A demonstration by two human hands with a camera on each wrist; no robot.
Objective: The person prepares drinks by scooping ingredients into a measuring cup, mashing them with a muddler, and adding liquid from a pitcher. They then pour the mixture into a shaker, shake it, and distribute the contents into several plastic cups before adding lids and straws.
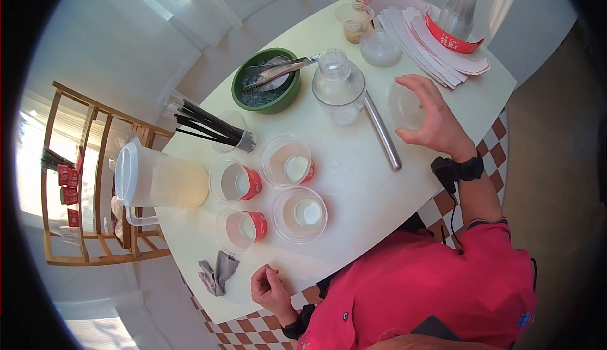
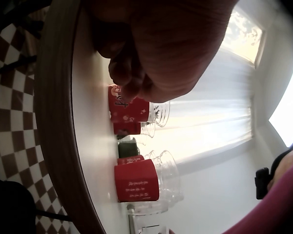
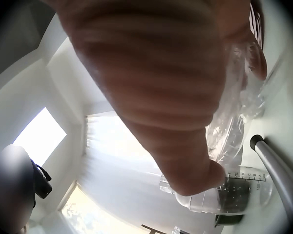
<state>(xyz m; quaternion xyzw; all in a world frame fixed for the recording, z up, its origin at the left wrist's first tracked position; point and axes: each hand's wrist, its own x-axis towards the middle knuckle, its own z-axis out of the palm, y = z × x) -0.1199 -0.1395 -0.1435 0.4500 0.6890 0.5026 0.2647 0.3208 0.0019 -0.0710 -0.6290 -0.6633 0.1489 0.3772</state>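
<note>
My right hand [image 1: 439, 122] curves its thumb and fingers around a clear, round plastic piece [image 1: 404, 106] at the right of the table. In the right wrist view that crinkled clear plastic [image 3: 229, 131] lies between thumb and fingers, partly hidden by the hand. Beside it lie a steel rod [image 1: 383, 132] and a clear shaker bottle [image 1: 338, 87]. My left hand [image 1: 272, 290] rests at the table's front edge, its fingers loosely curled and holding nothing. Nearest to it are a grey cloth [image 1: 221, 274] and several clear cups with red bands, one of them a front cup [image 1: 258, 227].
At the left stand a lidded pitcher [image 1: 167, 179] and a holder of black straws [image 1: 246, 141]. A green bowl [image 1: 265, 103] holds ice and metal utensils. Paper sleeves [image 1: 423, 43], stacked clear cups [image 1: 456, 15] and a clear tub [image 1: 380, 49] lie toward the back right.
</note>
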